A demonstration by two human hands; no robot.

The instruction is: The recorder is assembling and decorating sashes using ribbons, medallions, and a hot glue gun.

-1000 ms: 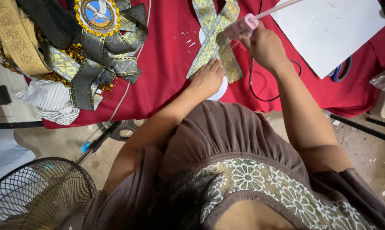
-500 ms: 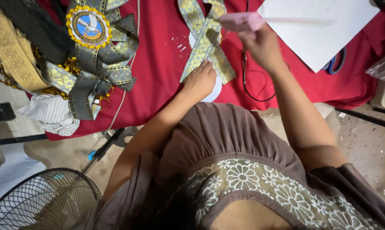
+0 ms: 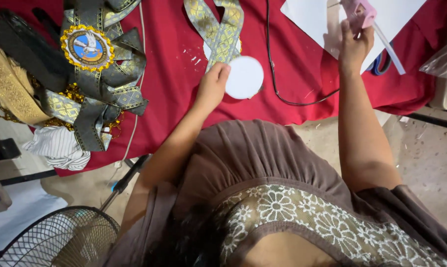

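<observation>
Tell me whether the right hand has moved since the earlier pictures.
Yes. The right hand, gripping a pink glue gun, has shifted rightward, away from the gold patterned ribbon and onto the white paper sheet, where earlier it worked directly above the ribbon.

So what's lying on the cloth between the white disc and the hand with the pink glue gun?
In the head view, a black cord crosses the red cloth between white disc and right hand.

White round disc (image 3: 244, 77), flat, plain, held at its left edge, lying over the red cloth near the table's front edge, just below the gold patterned ribbon (image 3: 219, 30). Ribbon is folded into a loop, tails crossing, flat on the cloth. Pink glue gun (image 3: 358, 12) held upright over white sheet, clear stick slanting out.
</observation>
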